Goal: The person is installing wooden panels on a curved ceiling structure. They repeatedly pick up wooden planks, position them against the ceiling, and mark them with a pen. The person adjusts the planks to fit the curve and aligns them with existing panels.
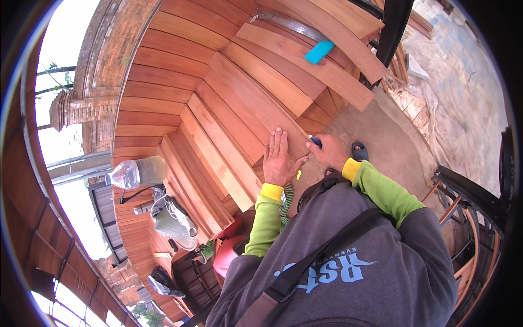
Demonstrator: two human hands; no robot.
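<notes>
Your left hand (277, 163) lies flat, thumb spread, on the plank (248, 95) along the stepped woodwork (212, 155), probably to steady it; your right hand (329, 153) is closed round a dark pen (316, 141) at the plank's edge, seemingly for fine control.

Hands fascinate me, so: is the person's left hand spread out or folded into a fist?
Spread out: the left hand lies palm-down on the board, its fingers stretched forward and its thumb pointing to the side.
</notes>
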